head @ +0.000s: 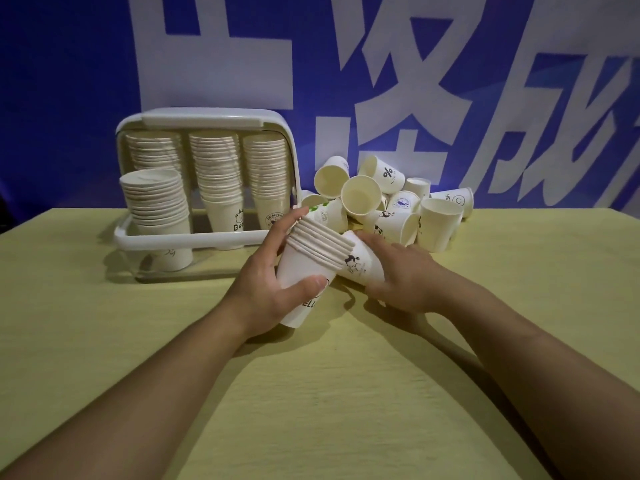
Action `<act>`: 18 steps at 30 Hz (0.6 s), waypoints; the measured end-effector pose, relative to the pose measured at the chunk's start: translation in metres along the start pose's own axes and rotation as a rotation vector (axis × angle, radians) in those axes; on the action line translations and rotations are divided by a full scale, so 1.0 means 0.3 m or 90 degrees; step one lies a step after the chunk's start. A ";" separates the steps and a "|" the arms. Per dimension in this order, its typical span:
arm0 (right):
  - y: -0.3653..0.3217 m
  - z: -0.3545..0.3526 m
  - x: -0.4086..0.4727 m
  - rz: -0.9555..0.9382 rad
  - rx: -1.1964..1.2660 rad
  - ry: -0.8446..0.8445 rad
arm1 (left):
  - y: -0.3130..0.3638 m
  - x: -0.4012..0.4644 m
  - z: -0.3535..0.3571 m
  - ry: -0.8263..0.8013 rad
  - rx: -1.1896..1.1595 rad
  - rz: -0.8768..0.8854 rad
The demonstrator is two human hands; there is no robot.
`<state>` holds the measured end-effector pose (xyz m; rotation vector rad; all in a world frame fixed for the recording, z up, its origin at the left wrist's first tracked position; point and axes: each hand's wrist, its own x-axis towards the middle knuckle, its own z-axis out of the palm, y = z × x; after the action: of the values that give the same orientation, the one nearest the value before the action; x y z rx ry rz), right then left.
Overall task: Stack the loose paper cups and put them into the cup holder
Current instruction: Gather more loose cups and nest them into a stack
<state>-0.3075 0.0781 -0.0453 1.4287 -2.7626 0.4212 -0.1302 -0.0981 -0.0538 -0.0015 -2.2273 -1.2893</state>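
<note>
Here the left hand [273,289] is wrapped around a short stack of nested paper cups [308,268], thumb pressed across the front of the lowest cup and the fingers curled round the far side up to the rims, so the stack is held tilted above the yellow table [311,393]. The right hand [394,275] grips a single paper cup [360,266] lying almost on its side, its mouth turned toward the stack and touching the stacked rims; the fingers curve over the top of this cup and the thumb is hidden beneath it. Just behind both hands lies the pile of loose cups [388,202], tumbled at all angles, some with open mouths facing the camera, others showing printed marks. To the left of the pile stands the white cup holder [207,119], a frame with rounded corners, holding three tall columns of nested cups at the back and a shorter column [156,206] at the front left, which leans slightly. Behind everything hangs a blue banner [69,81] with large white characters.
</note>
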 end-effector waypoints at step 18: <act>-0.165 0.017 -0.068 -0.078 0.609 0.160 | 0.023 -0.013 0.019 -0.059 0.055 -0.053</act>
<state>-0.2552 0.0660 -0.0410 1.4575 -2.2891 1.9278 -0.1276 -0.0889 -0.0523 0.0660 -2.3833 -1.2586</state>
